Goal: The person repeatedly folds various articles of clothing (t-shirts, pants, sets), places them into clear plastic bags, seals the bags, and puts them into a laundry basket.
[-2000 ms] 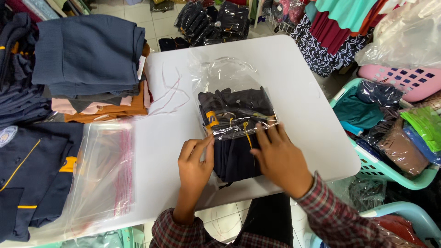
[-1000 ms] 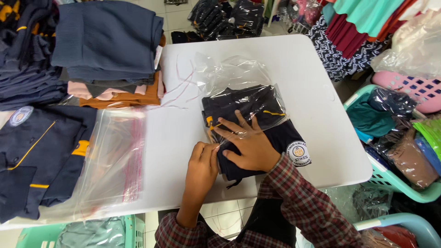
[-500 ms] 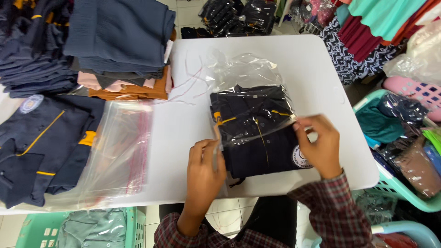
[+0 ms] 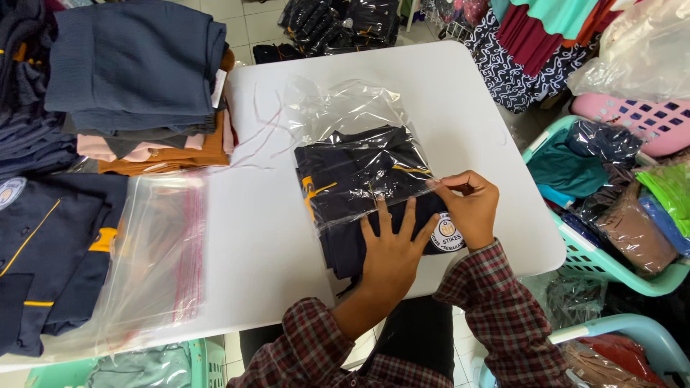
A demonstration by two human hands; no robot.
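The white table (image 4: 266, 237) carried your folded navy garment (image 4: 359, 194), its long axis running away from you, mostly inside the clear plastic bag (image 4: 352, 115). Your left hand (image 4: 392, 251) pressed flat on its near end, fingers spread. Your right hand (image 4: 467, 205), just beside, pinched the bag's flap.

We are in a clothes shop or packing room. We see folded clothes (image 4: 136, 79) piled at the far left corner of the white table (image 4: 467, 108), clear bags (image 4: 154, 251) along its left edge, baskets (image 4: 611, 266) full of cloth past its right edge, and dresses (image 4: 532, 36) hanging beyond the far right corner.
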